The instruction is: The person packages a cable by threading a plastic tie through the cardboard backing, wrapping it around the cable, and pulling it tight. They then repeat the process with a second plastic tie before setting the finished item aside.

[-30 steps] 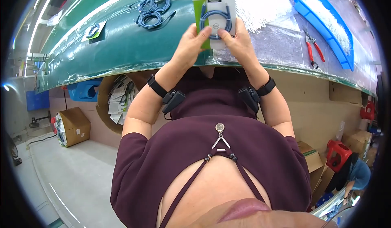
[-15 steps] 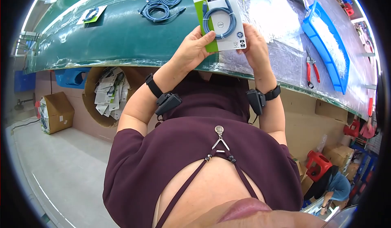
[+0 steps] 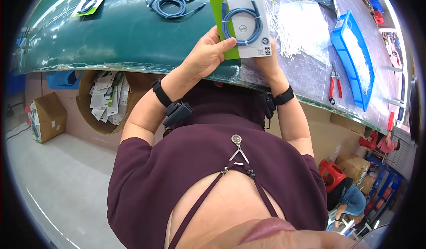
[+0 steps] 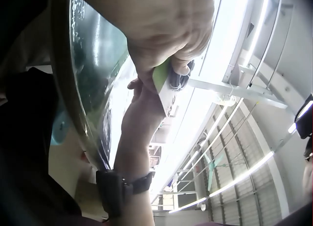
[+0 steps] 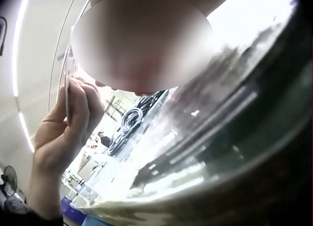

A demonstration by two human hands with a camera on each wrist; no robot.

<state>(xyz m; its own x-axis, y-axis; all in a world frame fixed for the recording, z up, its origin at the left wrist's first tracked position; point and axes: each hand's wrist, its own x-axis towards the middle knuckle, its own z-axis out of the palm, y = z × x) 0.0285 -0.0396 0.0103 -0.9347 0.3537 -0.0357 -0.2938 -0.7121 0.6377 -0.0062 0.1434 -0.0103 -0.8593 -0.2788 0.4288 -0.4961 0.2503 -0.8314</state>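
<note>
A carded blue USB-C to USB-C cable (image 3: 243, 29) is held up over the table's near edge, its printed front toward the head camera. Two white ties bind its coil to the white and green card. My left hand (image 3: 207, 53) grips the card's lower left edge, thumb across the front and fingers behind. From the left wrist view, the card (image 4: 166, 94) appears nearly edge-on beside that hand. My right hand (image 3: 268, 64) is at the lower right corner, mostly behind the card; its fingers are hidden, and I cannot tell whether they pinch it.
Coiled blue cables (image 3: 171, 4) lie on the green mat (image 3: 111, 35), with another carded cable (image 3: 88, 4) farther left. To the right are white ties (image 3: 304, 27), red-handled cutters (image 3: 336, 82) and a blue bin (image 3: 348, 71). Below the table, a carton (image 3: 84, 102) holds cards.
The carded cable has come nearer and tilted so its front shows fully. My right hand has left the card's front and slipped behind its right side; my left thumb stays on it.
</note>
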